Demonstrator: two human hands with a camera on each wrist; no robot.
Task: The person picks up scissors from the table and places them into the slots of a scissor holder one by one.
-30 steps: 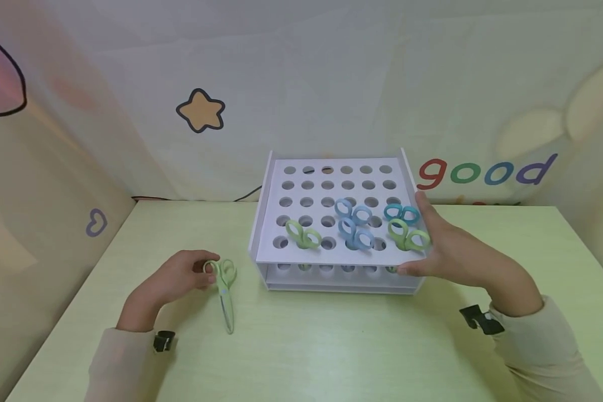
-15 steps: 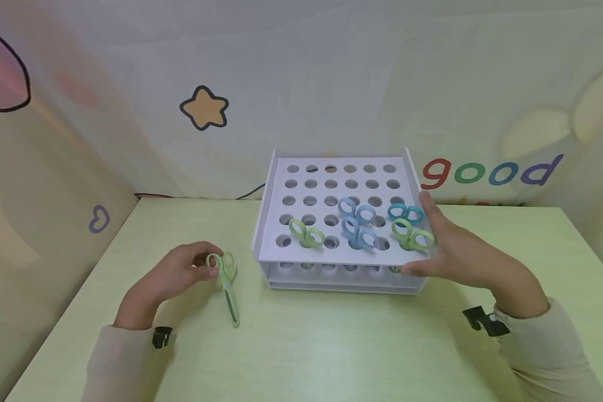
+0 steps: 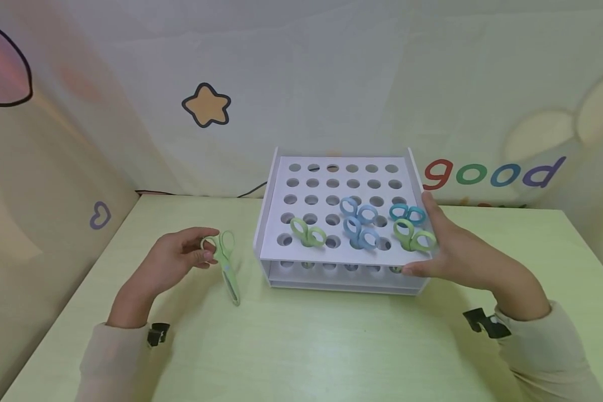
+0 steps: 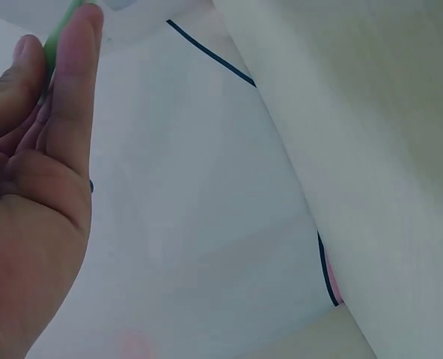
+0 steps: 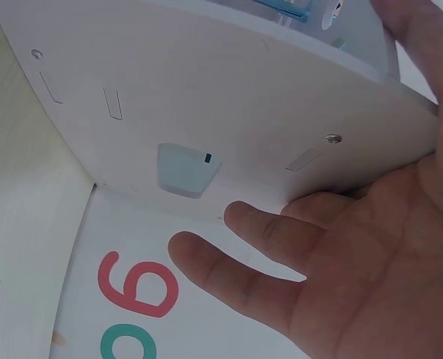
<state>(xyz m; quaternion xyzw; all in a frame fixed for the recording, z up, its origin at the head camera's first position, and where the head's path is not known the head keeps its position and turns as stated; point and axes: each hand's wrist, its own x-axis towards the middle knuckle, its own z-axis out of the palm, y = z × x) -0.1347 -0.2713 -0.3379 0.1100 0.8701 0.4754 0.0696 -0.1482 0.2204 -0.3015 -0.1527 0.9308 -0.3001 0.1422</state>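
Observation:
Between thumb and fingers my left hand (image 3: 178, 259) pinches a pair of light green scissors (image 3: 226, 268) by one handle loop, the blades pointing down toward me. Only a green sliver of the scissors (image 4: 53, 46) shows in the left wrist view. My right hand (image 3: 462, 251) rests against the right side of a white rack (image 3: 321, 254) with rows of round holes, its thumb at the front edge. From below, that hand (image 5: 364, 262) shows several extended fingers by the side panel. Scissors stand in the rack: two green (image 3: 309, 231), two light blue (image 3: 360, 230) and one teal (image 3: 407, 213).
A pale green table (image 3: 301, 340) lies under everything. Behind it hangs a printed cloth (image 3: 331, 84) with a star and coloured letters. Part of a dark cable (image 3: 253, 190) shows left of the rack. A black clip (image 3: 486, 324) sits at the right cuff.
My left hand has moved slightly away from me with the green scissors, and their blade tip now sits higher in the view. The right hand stays at the rack.

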